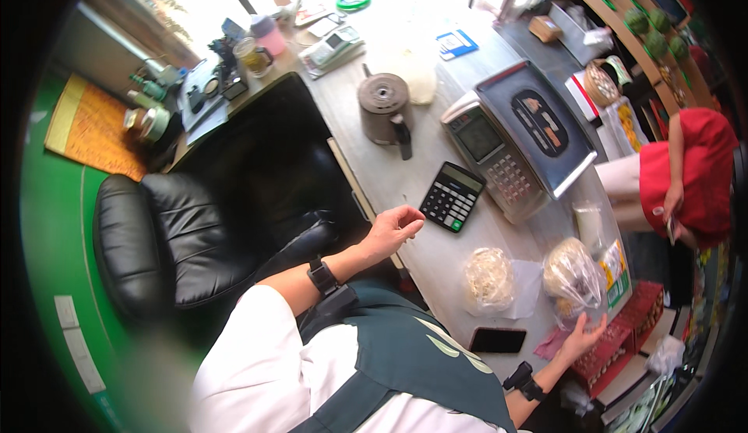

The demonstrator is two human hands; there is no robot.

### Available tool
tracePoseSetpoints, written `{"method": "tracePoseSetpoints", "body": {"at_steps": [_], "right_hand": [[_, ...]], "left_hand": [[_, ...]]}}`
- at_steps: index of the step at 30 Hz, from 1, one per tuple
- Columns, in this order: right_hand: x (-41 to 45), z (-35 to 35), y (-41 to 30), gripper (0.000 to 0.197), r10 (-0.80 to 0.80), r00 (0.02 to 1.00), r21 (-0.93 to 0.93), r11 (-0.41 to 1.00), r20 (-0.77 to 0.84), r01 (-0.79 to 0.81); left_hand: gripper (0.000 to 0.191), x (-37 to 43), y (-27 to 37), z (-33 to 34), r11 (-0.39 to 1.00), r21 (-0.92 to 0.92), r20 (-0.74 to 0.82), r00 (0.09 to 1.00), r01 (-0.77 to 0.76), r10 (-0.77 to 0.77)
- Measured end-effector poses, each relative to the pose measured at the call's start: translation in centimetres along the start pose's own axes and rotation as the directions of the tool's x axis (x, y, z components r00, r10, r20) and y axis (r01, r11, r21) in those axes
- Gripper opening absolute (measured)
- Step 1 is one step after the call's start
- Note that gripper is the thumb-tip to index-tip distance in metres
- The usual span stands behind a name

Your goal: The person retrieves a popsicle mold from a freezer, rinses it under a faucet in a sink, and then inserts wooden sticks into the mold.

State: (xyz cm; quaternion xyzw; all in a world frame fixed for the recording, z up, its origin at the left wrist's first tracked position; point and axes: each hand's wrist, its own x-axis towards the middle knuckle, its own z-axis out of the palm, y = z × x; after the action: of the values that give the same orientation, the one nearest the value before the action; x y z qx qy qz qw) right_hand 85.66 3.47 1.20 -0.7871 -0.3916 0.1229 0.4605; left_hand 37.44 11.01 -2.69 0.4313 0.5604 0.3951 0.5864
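Note:
My left hand is bent at the fingers beside the table's edge, just left of a black calculator, with nothing seen in it. My right hand is spread, palm up, at the lower edge of a clear plastic bag of pale food; whether it touches the bag I cannot tell. Another clear bag with pale, stringy contents lies to the left, by a white paper. A black phone rests near my apron. Beyond the calculator stands a scale with a metal tray.
A metal pot stands left of the scale. A black leather chair is at the left. Across the table stands a person in red. Red boxes are beyond my right hand; a card terminal sits at the far end.

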Motion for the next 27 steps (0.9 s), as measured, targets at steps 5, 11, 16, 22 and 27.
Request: {"method": "tracePoseSetpoints", "body": {"at_steps": [5, 11, 16, 22, 27], "right_hand": [[-1.7, 2.1, -5.3, 0.049, -0.396, 0.909, -0.401, 0.859, -0.129, 0.318], [-2.7, 6.9, -9.8, 0.043, -0.494, 0.868, -0.386, 0.791, 0.053, 0.474], [-4.8, 13.1, -14.3, 0.04, -0.418, 0.874, -0.371, 0.793, 0.246, 0.483], [-9.0, 19.4, -23.5, 0.035, -0.339, 0.814, -0.409, 0.733, 0.472, 0.543], [-9.4, 21.0, -24.3, 0.033, -0.252, 0.818, -0.43, 0.75, 0.517, 0.502]], "left_hand": [[0.02, 0.7, 1.2, -8.9, 0.999, -0.037, -0.245, 0.969, -0.014, 0.004], [0.02, 6.5, 3.0, -23.9, 0.967, -0.255, -0.465, 0.878, -0.005, -0.118], [0.025, 14.7, 4.4, -38.2, 0.866, -0.48, -0.625, 0.748, -0.141, -0.225], [0.044, 22.0, 2.4, -49.4, 0.812, -0.52, -0.721, 0.646, -0.265, -0.251], [0.057, 19.0, -1.2, -58.9, 0.92, 0.14, -0.99, 0.027, 0.367, 0.14]]}}
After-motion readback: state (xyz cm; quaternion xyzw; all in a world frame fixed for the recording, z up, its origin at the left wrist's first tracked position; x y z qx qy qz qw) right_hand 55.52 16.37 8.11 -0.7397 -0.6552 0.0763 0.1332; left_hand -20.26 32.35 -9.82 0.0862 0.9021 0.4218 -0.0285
